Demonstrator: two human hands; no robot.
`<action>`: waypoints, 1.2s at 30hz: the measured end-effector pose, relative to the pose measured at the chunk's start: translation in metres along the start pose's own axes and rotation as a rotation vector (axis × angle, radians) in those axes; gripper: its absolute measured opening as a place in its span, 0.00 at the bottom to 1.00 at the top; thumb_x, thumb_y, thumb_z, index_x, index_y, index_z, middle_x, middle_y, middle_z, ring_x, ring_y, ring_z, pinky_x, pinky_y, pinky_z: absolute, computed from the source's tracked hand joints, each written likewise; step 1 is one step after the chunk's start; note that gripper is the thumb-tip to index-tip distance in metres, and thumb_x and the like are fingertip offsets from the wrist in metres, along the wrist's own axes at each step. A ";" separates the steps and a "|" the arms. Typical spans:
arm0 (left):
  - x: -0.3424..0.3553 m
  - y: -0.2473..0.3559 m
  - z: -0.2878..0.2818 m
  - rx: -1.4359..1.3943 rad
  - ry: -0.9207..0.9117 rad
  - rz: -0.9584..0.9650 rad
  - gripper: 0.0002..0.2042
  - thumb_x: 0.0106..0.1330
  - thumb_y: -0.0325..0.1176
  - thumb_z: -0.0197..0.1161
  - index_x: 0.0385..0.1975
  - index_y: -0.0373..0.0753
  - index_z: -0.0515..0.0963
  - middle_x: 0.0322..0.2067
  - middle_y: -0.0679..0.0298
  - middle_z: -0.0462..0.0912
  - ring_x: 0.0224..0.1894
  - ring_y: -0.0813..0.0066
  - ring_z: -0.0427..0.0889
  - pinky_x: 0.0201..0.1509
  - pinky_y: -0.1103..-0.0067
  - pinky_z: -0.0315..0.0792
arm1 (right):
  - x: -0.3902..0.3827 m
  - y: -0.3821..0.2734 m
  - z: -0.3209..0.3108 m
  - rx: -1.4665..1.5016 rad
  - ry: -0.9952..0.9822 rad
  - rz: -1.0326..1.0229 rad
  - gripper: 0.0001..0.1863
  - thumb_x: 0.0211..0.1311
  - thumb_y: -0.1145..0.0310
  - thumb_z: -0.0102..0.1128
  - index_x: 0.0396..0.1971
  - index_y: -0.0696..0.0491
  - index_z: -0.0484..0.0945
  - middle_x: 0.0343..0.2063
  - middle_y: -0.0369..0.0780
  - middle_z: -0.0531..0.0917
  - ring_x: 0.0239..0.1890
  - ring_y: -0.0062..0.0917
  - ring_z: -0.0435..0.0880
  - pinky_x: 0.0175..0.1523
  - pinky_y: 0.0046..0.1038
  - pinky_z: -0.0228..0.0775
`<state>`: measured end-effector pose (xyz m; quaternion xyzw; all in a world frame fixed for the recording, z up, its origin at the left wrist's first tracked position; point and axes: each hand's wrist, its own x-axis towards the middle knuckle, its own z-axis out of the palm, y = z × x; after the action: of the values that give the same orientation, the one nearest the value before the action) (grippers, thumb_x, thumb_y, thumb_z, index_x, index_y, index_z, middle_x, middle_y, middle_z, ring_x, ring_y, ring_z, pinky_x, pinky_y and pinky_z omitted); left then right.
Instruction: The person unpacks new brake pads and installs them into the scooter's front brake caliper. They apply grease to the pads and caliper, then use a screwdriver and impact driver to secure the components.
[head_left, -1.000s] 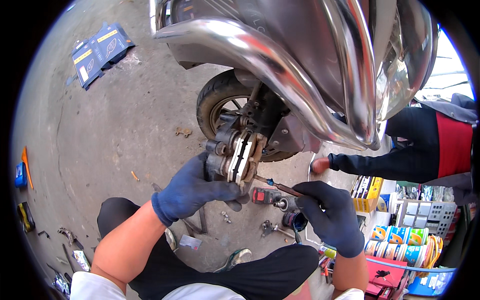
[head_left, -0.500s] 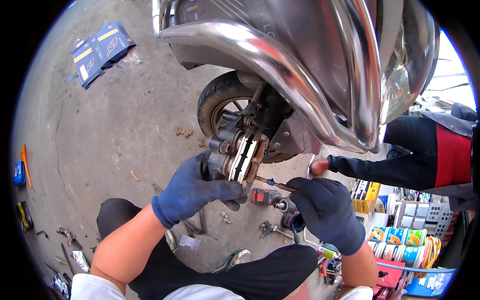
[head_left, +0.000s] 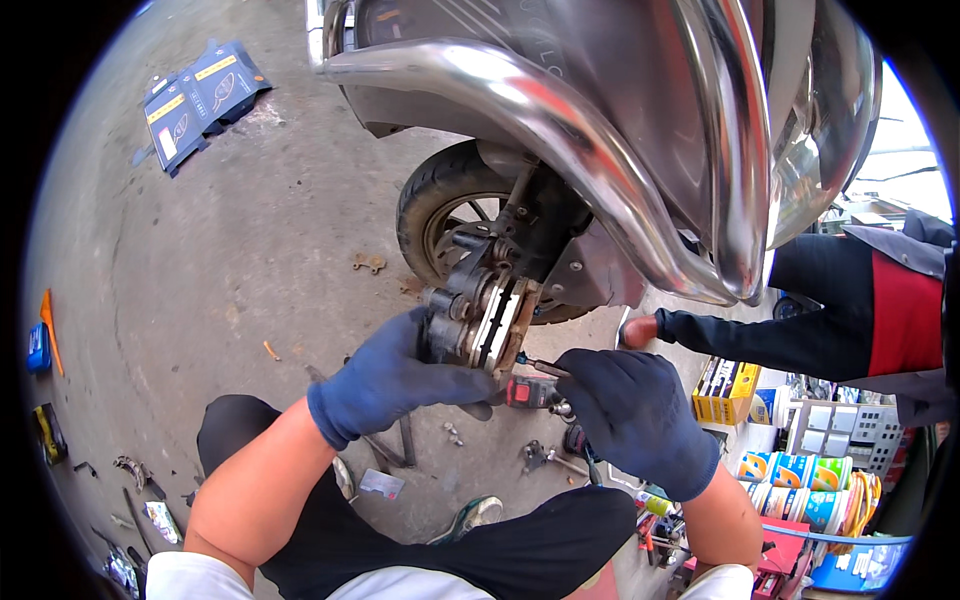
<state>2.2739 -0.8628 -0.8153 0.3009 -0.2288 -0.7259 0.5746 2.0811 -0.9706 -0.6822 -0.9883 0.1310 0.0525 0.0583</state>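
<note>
My left hand (head_left: 395, 385), in a blue and black work glove, grips a dark brake caliper (head_left: 448, 332) in front of a scooter's wheel (head_left: 428, 212). Two pale-edged brake pads (head_left: 492, 325) sit side by side in the caliper, a dark gap between them. My gloved right hand (head_left: 640, 415) pinches a thin metal pin (head_left: 545, 367) between thumb and fingers. A dab of blue shows on the pin, right against the caliper's rusty right side. The pin's far end is hidden in the caliper.
Chrome crash bars (head_left: 560, 120) arch overhead. A red and black power tool (head_left: 530, 392) stands on the floor below the caliper. Another person's leg (head_left: 740, 340) is at the right, near a yellow box (head_left: 727, 390) and stacked tins (head_left: 795, 470). Flattened cardboard (head_left: 205, 100) lies far left.
My right hand has moved left, and the pin's blue dab now meets the caliper instead of standing off from it. The caliper, in my left hand, has shifted slightly right.
</note>
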 end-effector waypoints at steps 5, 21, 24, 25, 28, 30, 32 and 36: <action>0.009 -0.002 -0.004 -0.142 0.034 -0.092 0.25 0.67 0.49 0.60 0.53 0.33 0.69 0.34 0.57 0.81 0.33 0.66 0.85 0.33 0.74 0.83 | 0.002 -0.012 0.009 -0.246 -0.060 0.013 0.07 0.55 0.68 0.59 0.31 0.54 0.75 0.26 0.38 0.75 0.27 0.26 0.78 0.32 0.31 0.70; 0.024 -0.019 -0.008 -0.047 0.103 -0.092 0.22 0.68 0.49 0.58 0.50 0.36 0.71 0.31 0.59 0.81 0.26 0.70 0.84 0.21 0.77 0.79 | -0.009 -0.008 0.044 0.271 0.021 0.207 0.11 0.55 0.71 0.58 0.38 0.59 0.77 0.29 0.43 0.76 0.25 0.34 0.78 0.29 0.33 0.70; 0.023 -0.017 -0.008 -0.072 0.071 -0.089 0.23 0.68 0.51 0.59 0.50 0.37 0.71 0.31 0.59 0.81 0.25 0.69 0.84 0.19 0.78 0.78 | -0.009 -0.013 0.041 -0.124 0.080 0.091 0.12 0.55 0.70 0.58 0.39 0.58 0.76 0.27 0.42 0.73 0.24 0.29 0.75 0.32 0.30 0.67; 0.022 -0.017 -0.009 -0.078 0.069 -0.085 0.23 0.68 0.51 0.58 0.49 0.37 0.71 0.31 0.59 0.81 0.25 0.69 0.84 0.18 0.78 0.78 | -0.008 -0.012 0.041 -0.225 0.086 0.028 0.11 0.56 0.70 0.58 0.39 0.57 0.76 0.25 0.40 0.72 0.23 0.27 0.74 0.32 0.29 0.66; 0.023 -0.016 -0.010 -0.025 0.051 -0.101 0.22 0.69 0.51 0.57 0.49 0.37 0.71 0.30 0.59 0.81 0.27 0.69 0.85 0.23 0.77 0.80 | -0.008 -0.006 0.044 -0.341 0.119 -0.065 0.10 0.59 0.68 0.57 0.38 0.55 0.76 0.20 0.37 0.68 0.21 0.24 0.72 0.30 0.27 0.64; 0.027 -0.023 -0.010 -0.006 0.071 -0.070 0.22 0.69 0.49 0.57 0.50 0.37 0.71 0.31 0.59 0.81 0.31 0.68 0.85 0.27 0.75 0.81 | -0.013 -0.002 0.053 -0.243 0.100 -0.027 0.09 0.61 0.67 0.55 0.38 0.55 0.76 0.18 0.36 0.67 0.20 0.24 0.71 0.27 0.27 0.63; 0.031 -0.025 -0.011 -0.012 0.046 -0.089 0.21 0.69 0.48 0.58 0.51 0.37 0.71 0.33 0.59 0.81 0.34 0.68 0.85 0.32 0.73 0.82 | -0.020 0.003 0.060 0.163 -0.037 0.199 0.08 0.63 0.67 0.53 0.38 0.55 0.76 0.18 0.36 0.68 0.18 0.24 0.70 0.25 0.27 0.62; 0.033 -0.030 -0.013 -0.114 0.031 -0.136 0.21 0.68 0.43 0.61 0.54 0.36 0.70 0.38 0.61 0.79 0.38 0.68 0.83 0.39 0.70 0.82 | -0.010 0.006 0.046 1.373 -0.239 1.062 0.08 0.68 0.69 0.50 0.39 0.56 0.75 0.18 0.38 0.72 0.15 0.22 0.70 0.23 0.26 0.62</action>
<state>2.2569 -0.8880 -0.8503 0.2940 -0.1572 -0.7704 0.5435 2.0660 -0.9682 -0.7270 -0.5311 0.5697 0.0855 0.6214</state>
